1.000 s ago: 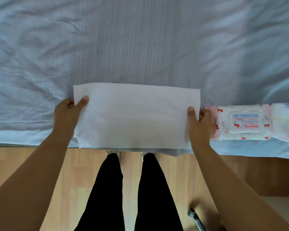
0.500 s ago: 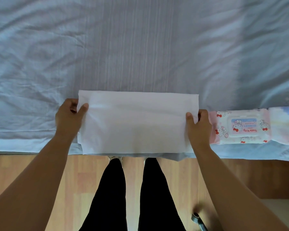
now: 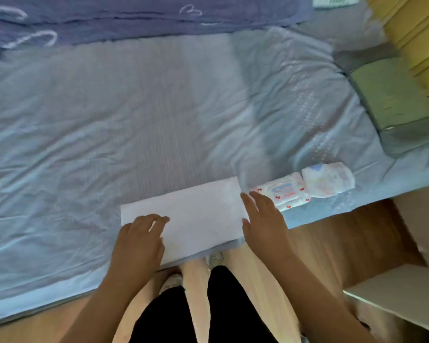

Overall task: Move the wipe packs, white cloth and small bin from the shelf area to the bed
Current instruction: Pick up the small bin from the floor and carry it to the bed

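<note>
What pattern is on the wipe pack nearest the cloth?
Small red bows on white, blue label on the wipe pack; head view.

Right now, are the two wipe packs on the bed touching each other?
Touching. The head view shows the cartoon-print wipe pack pressed end to end against the pastel wipe pack, with no blue sheet showing between them.

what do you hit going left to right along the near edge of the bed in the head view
left hand → white cloth → right hand → wipe pack with red bows → pale pastel pack
</note>
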